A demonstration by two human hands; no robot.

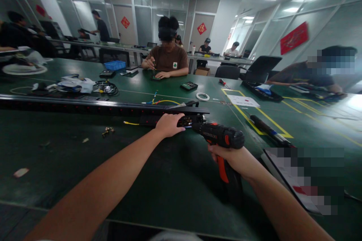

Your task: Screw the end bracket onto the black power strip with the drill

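A long black power strip (98, 108) lies across the green table (70, 158), its right end opened with wiring showing. My left hand (169, 125) rests on that right end, fingers curled over the strip's housing. My right hand (230, 157) grips the handle of a black and red cordless screwdriver (219, 137), whose nose points left at the strip's open end, close to my left fingertips. Yellow and blue wires (161, 102) trail from behind the strip, and a short yellow wire (131, 123) sticks out in front.
Small brass screws (108, 131) lie left of my hand. A roll of white tape (203, 96), a black tube (268, 131) and papers (299, 175) sit to the right. A person in a brown shirt (169, 58) works opposite; another person (311, 75) sits at right.
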